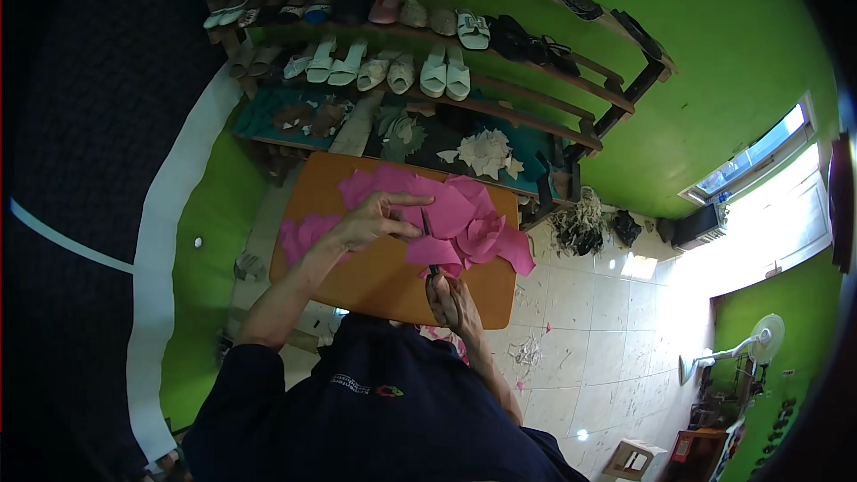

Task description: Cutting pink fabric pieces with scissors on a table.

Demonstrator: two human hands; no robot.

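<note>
Pink sheet pieces (453, 211), thin and curling at their edges, lie in a loose heap on the orange-brown table (375, 293). My left hand (370, 221) comes over the heap from the left, its index finger and thumb steadying a pink sheet between them. Below the heap, my right hand (453, 302) is closed round the dark handles of scissors (425, 221). Their narrow blades point away from me, against the pink material beside my left fingertips; part of them is hidden by it. More pink pieces (308, 234) rest at the table's left side.
Beyond the table stands a wooden rack (536, 116) with rows of shoes and sandals. Its low shelf holds pale cut scraps (486, 153). A pile of shredded scraps (580, 223) lies on the tiled floor. A white fan (765, 339) stands at the right.
</note>
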